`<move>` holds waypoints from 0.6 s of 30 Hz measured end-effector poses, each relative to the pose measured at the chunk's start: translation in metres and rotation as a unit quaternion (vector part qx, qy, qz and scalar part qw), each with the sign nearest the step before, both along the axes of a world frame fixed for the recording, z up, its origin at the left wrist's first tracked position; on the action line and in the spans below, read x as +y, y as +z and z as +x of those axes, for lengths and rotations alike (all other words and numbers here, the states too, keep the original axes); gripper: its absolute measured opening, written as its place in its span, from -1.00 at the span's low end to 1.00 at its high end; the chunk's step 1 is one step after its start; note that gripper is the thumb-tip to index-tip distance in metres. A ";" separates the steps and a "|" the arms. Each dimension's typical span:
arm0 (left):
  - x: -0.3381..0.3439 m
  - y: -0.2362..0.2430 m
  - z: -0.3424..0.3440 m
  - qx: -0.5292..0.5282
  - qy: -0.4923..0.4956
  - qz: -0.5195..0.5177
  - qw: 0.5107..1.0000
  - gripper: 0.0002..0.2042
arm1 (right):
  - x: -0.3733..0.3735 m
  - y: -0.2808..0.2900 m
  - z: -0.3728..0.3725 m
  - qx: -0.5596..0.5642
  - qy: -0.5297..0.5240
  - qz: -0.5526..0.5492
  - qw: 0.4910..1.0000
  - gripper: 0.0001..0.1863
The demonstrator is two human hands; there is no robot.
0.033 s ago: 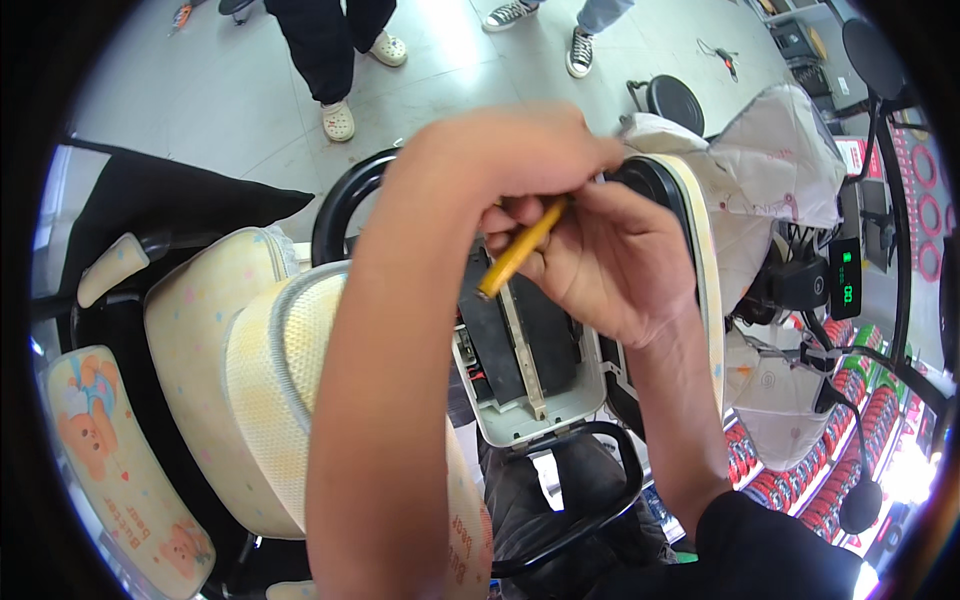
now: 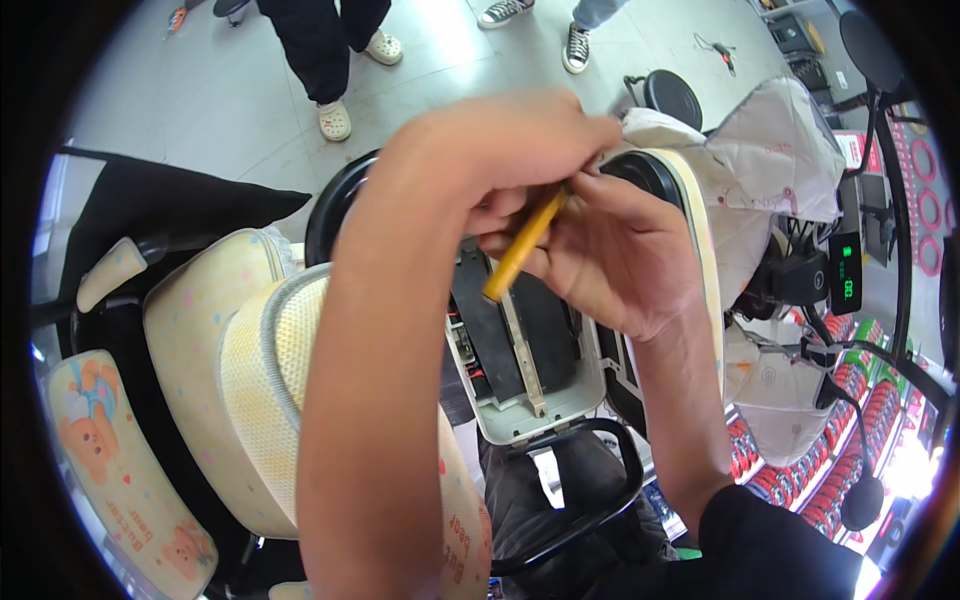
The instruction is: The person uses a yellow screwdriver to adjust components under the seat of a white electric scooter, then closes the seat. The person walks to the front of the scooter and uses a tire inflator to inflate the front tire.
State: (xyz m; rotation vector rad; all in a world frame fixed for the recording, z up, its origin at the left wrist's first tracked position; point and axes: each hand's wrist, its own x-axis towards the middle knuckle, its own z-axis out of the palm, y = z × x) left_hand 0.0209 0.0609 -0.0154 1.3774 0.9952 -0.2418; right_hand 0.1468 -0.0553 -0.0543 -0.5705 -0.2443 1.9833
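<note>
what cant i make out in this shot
All in the head view:
- Upper end of the yellow tool: hidden where the two hands meet.
- Fingertips of the left hand: blurred, and hidden behind its back and wrist.
- Far end of the open grey compartment: covered by the right hand and left hand.
- Person in black trousers: cut off by the top edge.

We've got one view: left head-worn fisheye, upright, unmirrored, looking down from the wearer's head. Left hand [image 2: 525, 145] and right hand [image 2: 630, 250] are close, around mid-frame; open compartment [image 2: 507, 424] lies beyond them, floor [image 2: 225, 120] farthest, up top. We see straight edges bend toward the rim.
</note>
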 end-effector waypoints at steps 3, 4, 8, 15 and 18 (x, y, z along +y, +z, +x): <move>-0.010 -0.010 0.010 -0.133 0.075 -0.028 0.988 -0.72 | -0.024 0.026 0.017 -0.146 0.016 0.006 0.989 -0.40; -0.014 -0.009 0.013 -0.115 0.067 -0.042 0.990 -0.73 | -0.038 0.029 0.022 -0.158 0.007 0.001 0.987 -0.38; -0.013 -0.013 0.007 -0.148 0.169 -0.112 0.968 -0.76 | -0.079 -0.012 0.050 -0.311 -0.133 -0.122 0.933 -0.36; 0.012 0.021 -0.022 -0.183 0.276 -0.069 0.941 -0.74 | -0.155 -0.307 -0.023 -0.828 0.267 -0.113 0.479 -0.34; 0.010 0.008 -0.016 -0.171 0.279 -0.062 0.943 -0.74 | -0.167 -0.327 -0.025 -0.853 0.233 -0.084 0.459 -0.41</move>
